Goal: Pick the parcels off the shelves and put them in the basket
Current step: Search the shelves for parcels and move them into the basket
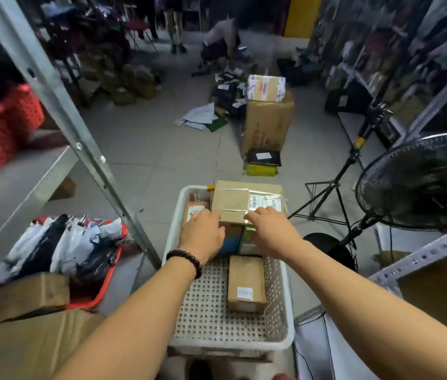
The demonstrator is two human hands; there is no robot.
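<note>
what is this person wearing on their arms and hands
No sleeves or gloves show: both forearms are bare. The left hand has a dark beaded bracelet round its wrist. The right hand and its wrist wear nothing; no rings or watch visible.

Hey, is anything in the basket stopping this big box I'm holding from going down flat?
Yes. The left hand and right hand hold the big cardboard box over smaller parcels at the basket's far end: a labelled box on the left, a blue pack and a green pack under its near edge.
</note>
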